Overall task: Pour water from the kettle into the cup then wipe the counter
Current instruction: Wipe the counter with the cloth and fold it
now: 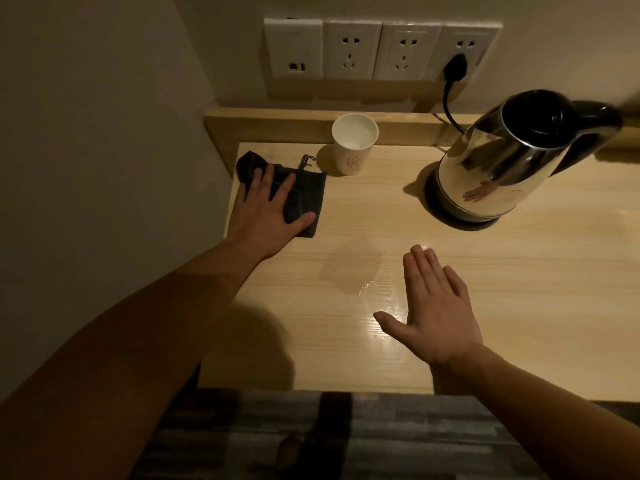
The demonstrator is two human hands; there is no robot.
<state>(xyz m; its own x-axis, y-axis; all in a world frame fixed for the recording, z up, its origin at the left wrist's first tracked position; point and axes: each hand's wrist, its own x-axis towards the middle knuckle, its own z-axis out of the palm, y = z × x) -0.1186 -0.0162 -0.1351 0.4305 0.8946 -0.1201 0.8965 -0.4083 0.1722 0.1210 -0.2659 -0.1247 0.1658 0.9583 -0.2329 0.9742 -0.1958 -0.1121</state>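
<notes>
Left hand [268,211] is lying flat, fingers spread, on the soft, limp dark folded cloth [304,199] at ten o'clock; bunching its middle looks best. Right hand [434,306] is hovering open, empty.

The counter [467,271] is pale wood-grain, smooth, glossy where a wet film shines. The kettle [502,164] has a mirror-polished metal body with a glossy black plastic lid and base. The cup [351,147] looks like matt white paper. The cloth [304,195] is dark, matt, possibly ribbed. The sockets [377,50] are smooth white plastic.

left hand [268,211] flat — fingers spread, right hand [433,306] open
</notes>
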